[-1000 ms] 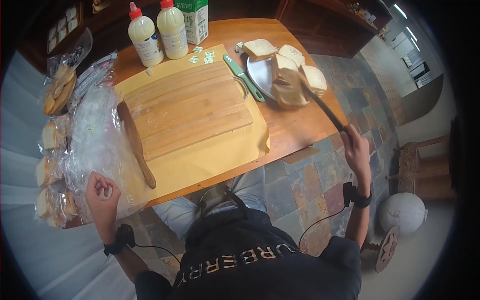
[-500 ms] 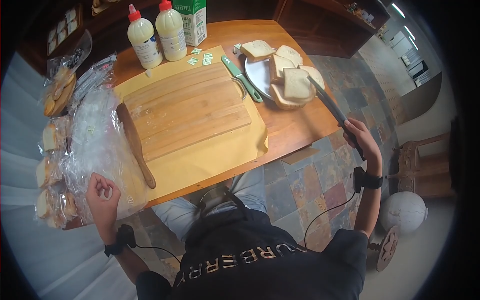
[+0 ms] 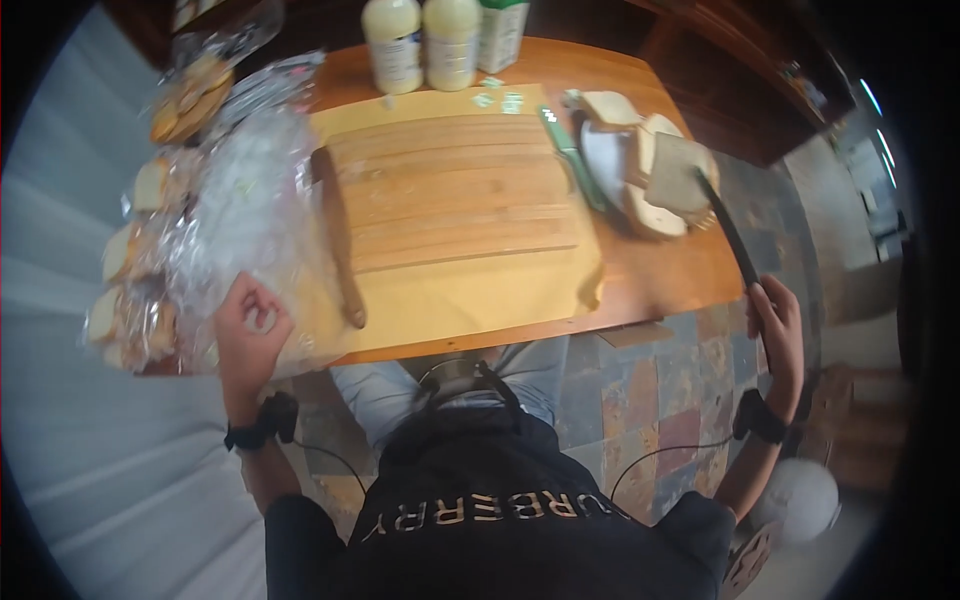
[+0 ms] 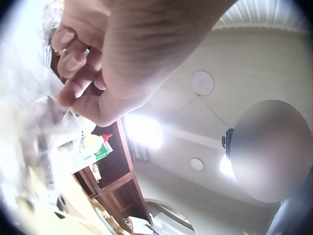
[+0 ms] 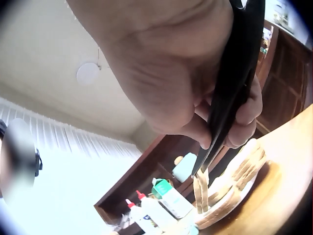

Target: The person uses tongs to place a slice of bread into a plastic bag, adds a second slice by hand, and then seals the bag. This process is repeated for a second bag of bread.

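Observation:
In the head view my right hand (image 3: 780, 325) grips long black tongs (image 3: 735, 235). Their tips pinch a slice of bread (image 3: 675, 180), which overlaps the stacked bread slices (image 3: 657, 218) on the white plate (image 3: 603, 158). The right wrist view shows the black tongs (image 5: 232, 83) running down past the fingers to the bread. My left hand (image 3: 252, 335) is at the near left, over the clear plastic bags (image 3: 250, 190). Its fingers are loosely curled with nothing visible in them.
A wooden cutting board (image 3: 450, 195) lies on yellow paper (image 3: 480, 310), a wooden spatula (image 3: 338, 240) along its left edge and a green-handled knife (image 3: 572, 155) at its right. Two squeeze bottles (image 3: 452, 50) and a carton (image 3: 502, 35) stand behind. Bagged bread (image 3: 125, 250) lines the left.
The tongs have raised a bread slice off the stack, and the right hand has drawn back toward the person. The head view has turned, shifting the table rightward. The left hand has hardly moved.

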The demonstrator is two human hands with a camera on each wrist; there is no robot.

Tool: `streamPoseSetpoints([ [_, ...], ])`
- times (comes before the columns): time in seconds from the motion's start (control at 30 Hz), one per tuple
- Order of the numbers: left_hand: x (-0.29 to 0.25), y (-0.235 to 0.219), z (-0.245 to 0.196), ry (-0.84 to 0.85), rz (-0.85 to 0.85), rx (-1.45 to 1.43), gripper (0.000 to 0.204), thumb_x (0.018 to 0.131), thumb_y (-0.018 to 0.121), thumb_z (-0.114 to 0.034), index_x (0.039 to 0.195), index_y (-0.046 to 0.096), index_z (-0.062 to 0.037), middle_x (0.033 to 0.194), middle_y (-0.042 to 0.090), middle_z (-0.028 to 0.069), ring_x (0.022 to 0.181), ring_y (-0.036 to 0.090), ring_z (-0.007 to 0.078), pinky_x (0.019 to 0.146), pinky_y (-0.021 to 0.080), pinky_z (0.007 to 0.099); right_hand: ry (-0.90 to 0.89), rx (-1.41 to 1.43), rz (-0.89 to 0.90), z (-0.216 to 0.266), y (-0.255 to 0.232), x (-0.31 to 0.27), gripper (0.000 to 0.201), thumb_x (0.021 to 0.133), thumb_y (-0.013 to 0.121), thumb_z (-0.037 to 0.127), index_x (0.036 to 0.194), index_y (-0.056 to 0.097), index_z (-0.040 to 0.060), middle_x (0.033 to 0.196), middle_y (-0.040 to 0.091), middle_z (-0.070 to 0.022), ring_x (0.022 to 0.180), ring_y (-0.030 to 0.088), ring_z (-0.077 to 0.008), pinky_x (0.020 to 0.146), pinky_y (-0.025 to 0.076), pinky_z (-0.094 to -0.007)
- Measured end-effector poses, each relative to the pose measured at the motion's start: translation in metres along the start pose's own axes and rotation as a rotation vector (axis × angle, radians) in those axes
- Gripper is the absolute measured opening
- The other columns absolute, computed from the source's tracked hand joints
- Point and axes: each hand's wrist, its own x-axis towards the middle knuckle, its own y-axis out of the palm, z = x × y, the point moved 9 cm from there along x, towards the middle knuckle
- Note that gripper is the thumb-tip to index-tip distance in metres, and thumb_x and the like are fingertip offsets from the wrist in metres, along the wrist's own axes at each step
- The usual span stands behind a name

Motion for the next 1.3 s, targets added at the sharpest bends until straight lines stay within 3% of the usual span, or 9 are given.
streamPoseSetpoints([
  [0.17,-0.002,0.003,-0.005,0.016,-0.004,0.0,0.023,0.073,0.064,0.006,0.081,0.045,-0.0047,0.072,0.049,0.0,0.065,0.042,0.0075,0.061,0.039,0.0236,-0.029,0.047,0.149,0.061,0.062,-0.007,0.026,0.1,0.059,0.023,0.1,0.06,-0.0028,0.067,0.052,0.0007,0.052,0.047,-0.0058,0.047,0.037,-0.0224],
  [0.3,-0.003,0.013,-0.014,-0.015,0.02,-0.08,0.026,0.073,0.062,0.006,0.08,0.042,-0.0067,0.073,0.053,0.0006,0.065,0.041,0.0073,0.064,0.038,0.0231,-0.123,0.071,0.463,0.122,0.148,-0.011,0.026,0.1,0.058,0.025,0.097,0.061,-0.0015,0.067,0.054,0.0011,0.051,0.052,-0.006,0.047,0.038,-0.0214],
  [0.4,-0.002,0.014,-0.013,0.009,0.01,-0.122,0.026,0.073,0.063,0.006,0.082,0.043,-0.0061,0.073,0.052,0.0004,0.064,0.04,0.0069,0.064,0.038,0.0232,-0.104,0.098,0.706,0.147,0.215,-0.019,0.027,0.101,0.058,0.024,0.09,0.059,-0.0002,0.066,0.054,0.0015,0.051,0.052,-0.0058,0.046,0.039,-0.0212],
  [0.53,-0.004,-0.002,-0.01,0.022,-0.044,-0.123,0.026,0.073,0.063,0.006,0.082,0.042,-0.0066,0.073,0.055,0.0003,0.064,0.04,0.0061,0.064,0.038,0.0226,-0.137,0.022,0.888,0.152,0.268,-0.023,0.029,0.103,0.056,0.023,0.089,0.058,-0.0016,0.064,0.052,0.0012,0.05,0.052,-0.0057,0.046,0.041,-0.0218],
  [0.77,-0.013,-0.036,-0.006,0.054,-0.174,-0.146,0.027,0.074,0.063,0.006,0.081,0.041,-0.0077,0.073,0.057,-0.0003,0.063,0.041,0.0055,0.067,0.038,0.0227,-0.174,-0.006,0.951,0.178,0.297,-0.031,0.036,0.103,0.054,0.027,0.08,0.056,-0.0008,0.062,0.053,-0.0016,0.05,0.052,-0.0091,0.048,0.041,-0.0248],
  [0.87,-0.016,-0.034,-0.016,0.087,-0.142,-0.139,0.027,0.074,0.064,0.006,0.081,0.041,-0.0077,0.072,0.056,-0.0004,0.063,0.041,0.0057,0.068,0.039,0.0231,-0.179,0.003,0.969,0.183,0.313,-0.023,0.03,0.103,0.056,0.023,0.088,0.06,-0.0032,0.067,0.056,-0.0013,0.049,0.053,-0.0084,0.047,0.042,-0.0236],
  [1.27,-0.022,-0.004,-0.028,0.128,-0.145,-0.284,0.024,0.079,0.064,0.007,0.081,0.044,-0.0058,0.075,0.056,0.0009,0.066,0.043,0.0065,0.068,0.042,0.0236,-0.108,0.011,1.079,0.209,0.4,-0.036,0.031,0.102,0.055,0.023,0.087,0.062,-0.0029,0.068,0.058,-0.0031,0.046,0.053,-0.0104,0.046,0.042,-0.0253],
  [1.3,-0.023,-0.004,-0.029,0.162,-0.176,-0.314,0.023,0.077,0.066,0.006,0.082,0.046,-0.0048,0.073,0.056,0.0011,0.063,0.043,0.0074,0.063,0.04,0.024,-0.113,0.01,1.082,0.213,0.406,-0.038,0.031,0.102,0.055,0.023,0.087,0.062,-0.0029,0.068,0.058,-0.0031,0.046,0.053,-0.0104,0.046,0.042,-0.0253],
])
